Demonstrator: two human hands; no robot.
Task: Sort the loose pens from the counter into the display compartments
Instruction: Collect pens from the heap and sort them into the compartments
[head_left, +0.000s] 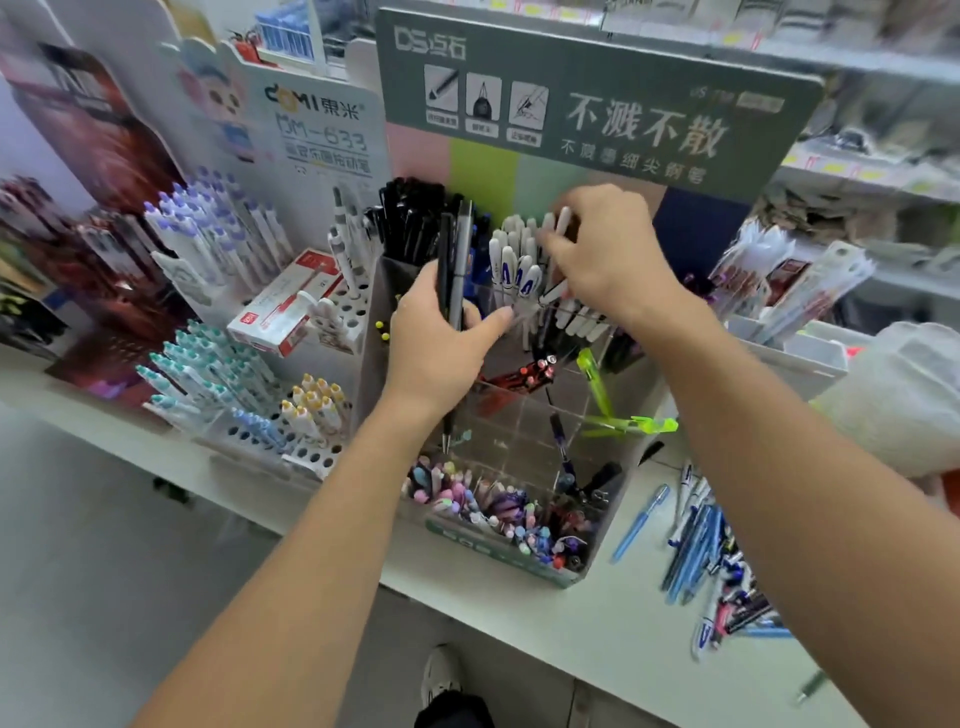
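A clear tiered pen display (524, 415) with a green header stands on the white counter. My left hand (441, 343) grips two upright dark pens (454, 260), one black and one grey, in front of the display's upper compartments. My right hand (602, 254) reaches into the upper row and pinches a white pen (561, 221) among the white-capped pens (514, 260). Loose blue and white pens (711, 551) lie in a heap on the counter at the right.
A second display with teal, purple and yellow capped pens (218, 374) stands at the left, with a red and white box (285, 306) on it. Green pens (623, 423) stick out of the middle compartments. Pastel pens (493, 509) fill the front row. Shelves rise behind.
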